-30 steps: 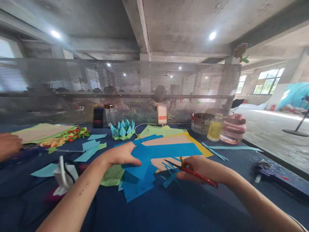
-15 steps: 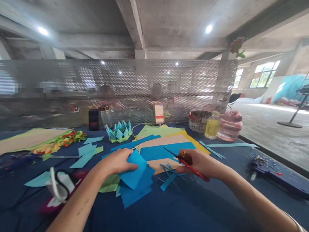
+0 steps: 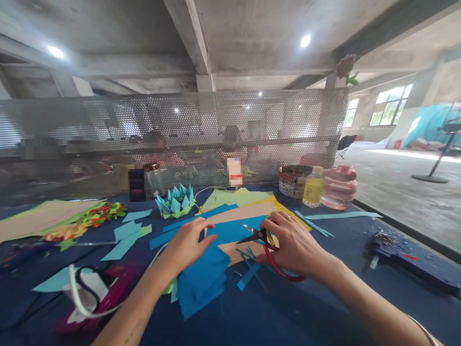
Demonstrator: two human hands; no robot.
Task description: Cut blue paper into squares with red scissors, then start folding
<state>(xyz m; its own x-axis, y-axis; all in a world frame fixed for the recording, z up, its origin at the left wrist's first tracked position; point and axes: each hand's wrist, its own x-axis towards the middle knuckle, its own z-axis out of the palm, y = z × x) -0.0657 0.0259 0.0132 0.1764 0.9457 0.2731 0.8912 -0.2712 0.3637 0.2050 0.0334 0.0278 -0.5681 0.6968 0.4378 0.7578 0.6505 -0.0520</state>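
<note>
In the middle of the head view, my left hand [image 3: 192, 245] hovers by a pile of blue paper pieces [image 3: 203, 283], thumb and fingers apart with nothing between them. My right hand [image 3: 290, 242] grips red-handled scissors [image 3: 259, 235], whose blades stand apart and point left. Beneath the scissors, thin blue paper strips [image 3: 248, 276] lie scattered. Larger blue sheets [image 3: 234, 230] rest on tan paper [image 3: 230, 250] behind both hands.
A folded blue paper crown shape [image 3: 175, 202] stands behind my left hand. Back right are a round basket [image 3: 291, 182], a yellow bottle [image 3: 312, 190] and a pink jug [image 3: 339, 190]. A glue gun [image 3: 414, 262] lies right; a magenta object with a white cable [image 3: 108, 298] lies left.
My left hand has let go of a blue paper piece, which now lies on the pile, and its fingers have spread. The scissors have turned and their blades have opened. The view has shifted slightly.
</note>
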